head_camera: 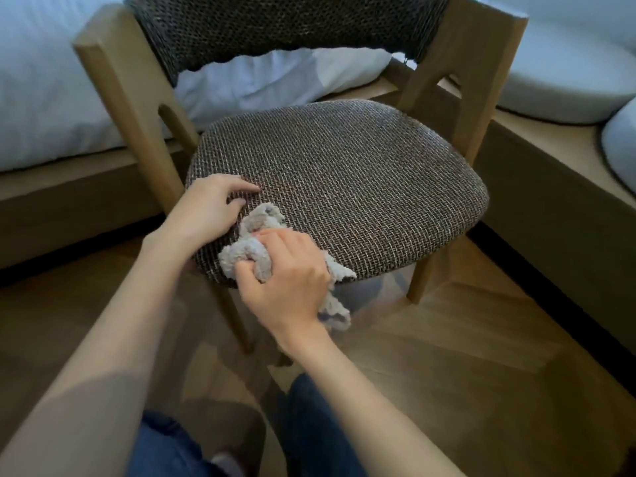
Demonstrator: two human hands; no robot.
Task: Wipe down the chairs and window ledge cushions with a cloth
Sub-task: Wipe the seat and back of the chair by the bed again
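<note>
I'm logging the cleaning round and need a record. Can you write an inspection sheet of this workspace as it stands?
Surface: woven brown chair seat, nothing lying on it but the cloth and the hands.
Job's things: grey cloth bunched at the seat's front edge, one end hanging over it; wooden chair upright; pale cushions on the ledge at right.
Clutter: nothing seen.
Hands: right hand grips the cloth; left hand rests on the seat's left edge.
Cables: nothing seen.
Surroundings: wood floor; white bedding behind the chair at left.
</note>
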